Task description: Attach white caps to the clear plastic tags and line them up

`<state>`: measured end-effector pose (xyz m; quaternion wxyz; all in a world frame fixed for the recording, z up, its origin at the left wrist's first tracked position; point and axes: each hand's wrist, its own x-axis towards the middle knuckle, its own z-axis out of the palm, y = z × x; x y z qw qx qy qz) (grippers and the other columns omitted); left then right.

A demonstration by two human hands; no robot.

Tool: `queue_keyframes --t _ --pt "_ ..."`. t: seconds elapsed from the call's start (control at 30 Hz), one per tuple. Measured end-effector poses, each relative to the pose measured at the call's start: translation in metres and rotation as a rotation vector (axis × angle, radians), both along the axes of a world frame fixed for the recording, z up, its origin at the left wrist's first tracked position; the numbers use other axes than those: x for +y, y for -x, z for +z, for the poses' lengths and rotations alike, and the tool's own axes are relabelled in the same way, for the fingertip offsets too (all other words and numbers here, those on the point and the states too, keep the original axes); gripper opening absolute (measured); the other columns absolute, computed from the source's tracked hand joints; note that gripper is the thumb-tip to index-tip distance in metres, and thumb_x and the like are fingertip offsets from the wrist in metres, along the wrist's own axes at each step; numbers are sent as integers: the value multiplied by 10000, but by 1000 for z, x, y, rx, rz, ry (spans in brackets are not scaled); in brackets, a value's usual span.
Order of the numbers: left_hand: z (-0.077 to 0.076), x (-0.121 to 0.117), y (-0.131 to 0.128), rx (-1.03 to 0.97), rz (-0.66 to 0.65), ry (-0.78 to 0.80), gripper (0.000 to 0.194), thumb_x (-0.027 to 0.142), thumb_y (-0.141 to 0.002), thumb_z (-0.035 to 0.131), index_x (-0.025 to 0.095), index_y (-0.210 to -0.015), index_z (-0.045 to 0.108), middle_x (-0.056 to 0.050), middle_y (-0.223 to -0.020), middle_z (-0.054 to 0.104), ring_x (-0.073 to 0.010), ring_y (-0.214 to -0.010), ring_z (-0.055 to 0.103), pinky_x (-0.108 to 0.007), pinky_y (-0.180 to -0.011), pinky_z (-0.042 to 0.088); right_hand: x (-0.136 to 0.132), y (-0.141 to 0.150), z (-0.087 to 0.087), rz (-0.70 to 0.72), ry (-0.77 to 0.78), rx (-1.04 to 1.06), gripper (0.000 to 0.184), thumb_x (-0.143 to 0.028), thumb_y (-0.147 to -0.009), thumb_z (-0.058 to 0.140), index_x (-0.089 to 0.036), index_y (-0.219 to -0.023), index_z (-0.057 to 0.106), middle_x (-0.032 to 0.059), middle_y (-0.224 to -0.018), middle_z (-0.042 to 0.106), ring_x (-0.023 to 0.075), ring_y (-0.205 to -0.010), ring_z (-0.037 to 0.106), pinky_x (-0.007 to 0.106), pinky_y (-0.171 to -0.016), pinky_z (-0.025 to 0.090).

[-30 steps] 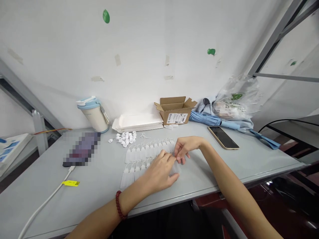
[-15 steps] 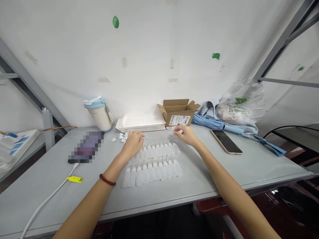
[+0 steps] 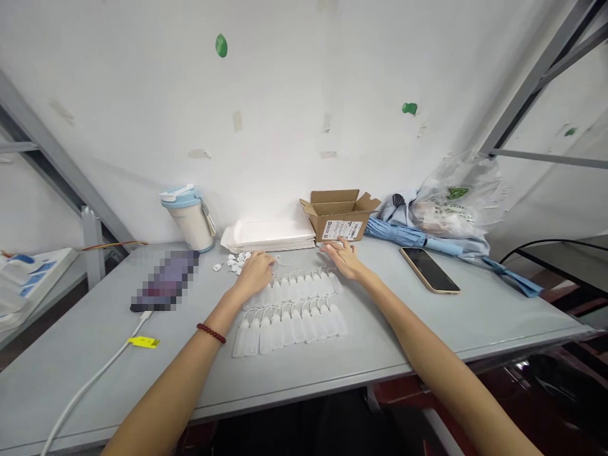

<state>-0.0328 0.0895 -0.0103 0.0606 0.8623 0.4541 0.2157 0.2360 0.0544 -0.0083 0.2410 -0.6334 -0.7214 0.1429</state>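
Two rows of small translucent white flat bottle-like pieces lie on the grey table, each with a thin white cord at its top: a front row [image 3: 289,329] and a back row [image 3: 304,288]. My left hand [image 3: 256,272] rests at the left end of the back row, its fingers curled; what they hold, if anything, is hidden. Beside it is a pile of small white pieces [image 3: 235,261]. Past the back row's right end is my right hand [image 3: 342,258], fingers spread, near a small whitish piece in front of the carton.
A stack of white trays [image 3: 268,235] and an open cardboard box [image 3: 339,218] stand against the wall. To the left are a tumbler [image 3: 190,218] and a blurred phone [image 3: 166,282] with a cable; to the right, a phone [image 3: 430,270], a blue umbrella [image 3: 399,233] and a plastic bag [image 3: 460,202].
My right hand has moved slightly left, and its fingers have gone from a pinch on a thin whitish piece to spread. My left hand has stayed nearly in place.
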Motion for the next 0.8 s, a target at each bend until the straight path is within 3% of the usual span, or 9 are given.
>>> queue_keyframes --t 0.2,0.4,0.53,0.67,0.8 --pt "4 -2 3 -110 43 -88 433 55 -714 345 149 -965 685 -83 -1050 667 -251 -1091 496 -407 -953 403 2 -4 -4 -58 19 -29 616 -512 -932 98 -282 -1150 627 2 -1403 419 346 -1356 131 657 -1033 68" --pt "18 -9 4 -363 102 -131 444 69 -721 326 154 -983 674 -68 -1073 659 -228 -1085 519 -403 -985 386 2 -3 -6 -63 -1 -65 611 -503 -935 116 -273 -1075 665 36 -1346 476 337 -1321 203 634 -1019 122" --pt "29 -20 0 -574 100 -2 380 117 -728 383 187 -956 678 -51 -1078 663 -215 -1054 561 -363 -919 438 -1 -2 -5 -55 -52 -93 543 -470 -939 174 -271 -1019 672 55 -1267 536 319 -1262 299 592 -992 191" --pt "29 -29 -7 -830 146 169 226 184 -689 524 167 -842 689 -62 -925 699 -206 -851 632 -339 -816 487 -6 0 -2 -66 -153 -91 296 -351 -880 405 -210 -955 655 106 -1099 610 286 -1111 456 452 -913 323" --pt "28 -38 -16 -981 117 277 122 193 -635 613 153 -738 665 -39 -778 685 -180 -758 635 -326 -786 497 -13 5 3 -57 -253 46 154 -260 -819 460 -202 -855 598 74 -923 642 236 -961 537 350 -842 373"
